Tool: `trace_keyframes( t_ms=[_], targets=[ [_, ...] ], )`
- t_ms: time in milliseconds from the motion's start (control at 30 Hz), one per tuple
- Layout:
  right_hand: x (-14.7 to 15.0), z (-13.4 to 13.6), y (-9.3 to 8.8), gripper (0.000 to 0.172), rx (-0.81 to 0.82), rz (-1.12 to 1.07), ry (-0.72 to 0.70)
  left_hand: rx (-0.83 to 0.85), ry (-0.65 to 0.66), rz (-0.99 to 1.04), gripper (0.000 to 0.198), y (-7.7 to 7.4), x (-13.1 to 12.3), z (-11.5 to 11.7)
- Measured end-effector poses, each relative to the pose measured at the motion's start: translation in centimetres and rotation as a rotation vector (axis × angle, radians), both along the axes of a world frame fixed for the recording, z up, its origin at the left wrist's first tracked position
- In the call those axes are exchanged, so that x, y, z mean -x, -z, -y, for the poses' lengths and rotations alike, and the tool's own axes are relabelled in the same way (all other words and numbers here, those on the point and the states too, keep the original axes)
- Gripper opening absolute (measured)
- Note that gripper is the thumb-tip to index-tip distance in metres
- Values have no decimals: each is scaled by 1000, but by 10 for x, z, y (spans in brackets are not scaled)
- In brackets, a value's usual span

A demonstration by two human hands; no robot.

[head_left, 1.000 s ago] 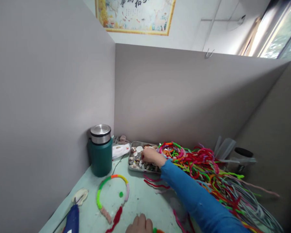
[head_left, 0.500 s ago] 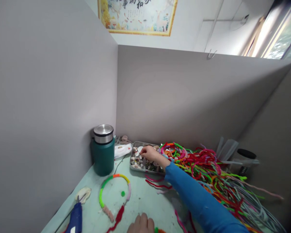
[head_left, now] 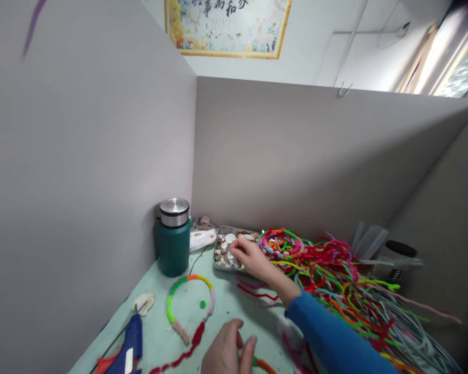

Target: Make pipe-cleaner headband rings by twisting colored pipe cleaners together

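Note:
My right hand (head_left: pixel 249 257) hovers at the near edge of a metal tray (head_left: pixel 226 232) filled with small shells and stones, its fingers pinched together on something too small to make out. My left hand (head_left: pixel 228 350) rests at the bottom of the view, fingers curled round an orange and green pipe cleaner (head_left: pixel 263 364). On the pale green table (head_left: pixel 226 311) between the hands lies a multicoloured pipe-cleaner arc (head_left: pixel 189 298) with a small green pompom (head_left: pixel 203 304) inside it.
A green flask with a steel lid (head_left: pixel 174 236) stands in the corner. A blue glue gun (head_left: pixel 128 348) and a large shell (head_left: pixel 143 303) lie at the left. A big heap of coloured pipe cleaners (head_left: pixel 335 280) covers the right side. Grey partition walls enclose the desk.
My right hand has drawn back from inside the tray toward its near edge. My left hand has come further into view, and the camera has shifted slightly.

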State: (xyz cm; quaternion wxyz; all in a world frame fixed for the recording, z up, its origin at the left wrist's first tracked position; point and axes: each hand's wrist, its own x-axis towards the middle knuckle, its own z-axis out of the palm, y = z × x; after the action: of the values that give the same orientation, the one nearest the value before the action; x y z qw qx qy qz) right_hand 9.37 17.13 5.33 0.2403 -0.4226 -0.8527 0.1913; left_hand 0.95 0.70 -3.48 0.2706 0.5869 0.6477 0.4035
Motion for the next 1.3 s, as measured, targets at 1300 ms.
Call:
trace_keyframes(
  t_ms=[1300],
  targets=[
    [-10,116,28,15,-405,-27,-196,43,-234,1590,32,-30,14,2]
  ],
)
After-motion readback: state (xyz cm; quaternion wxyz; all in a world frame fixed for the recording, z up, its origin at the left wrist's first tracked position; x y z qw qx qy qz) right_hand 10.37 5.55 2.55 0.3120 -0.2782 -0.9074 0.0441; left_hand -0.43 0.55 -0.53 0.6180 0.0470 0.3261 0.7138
